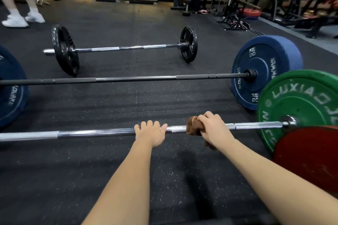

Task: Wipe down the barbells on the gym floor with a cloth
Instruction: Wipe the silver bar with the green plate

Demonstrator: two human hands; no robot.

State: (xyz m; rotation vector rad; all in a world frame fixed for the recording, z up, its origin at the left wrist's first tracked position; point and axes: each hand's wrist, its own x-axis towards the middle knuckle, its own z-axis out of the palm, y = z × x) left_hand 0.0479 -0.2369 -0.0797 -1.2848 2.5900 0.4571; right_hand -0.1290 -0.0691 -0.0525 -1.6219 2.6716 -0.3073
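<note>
Both hands, as I see them, are on the closest bar — the chrome barbell [91,133], lying on the rubber floor [109,170]. The left hand [150,132] curls its fingers over the shaft; the thumb seems to lie along it. The right hand [214,128] squeezes a brown cloth [192,127] around the shaft, near the green plate [300,100]. Beyond lie the blue-plated barbell [135,78] and the black-plated barbell [128,48] — well apart.
</note>
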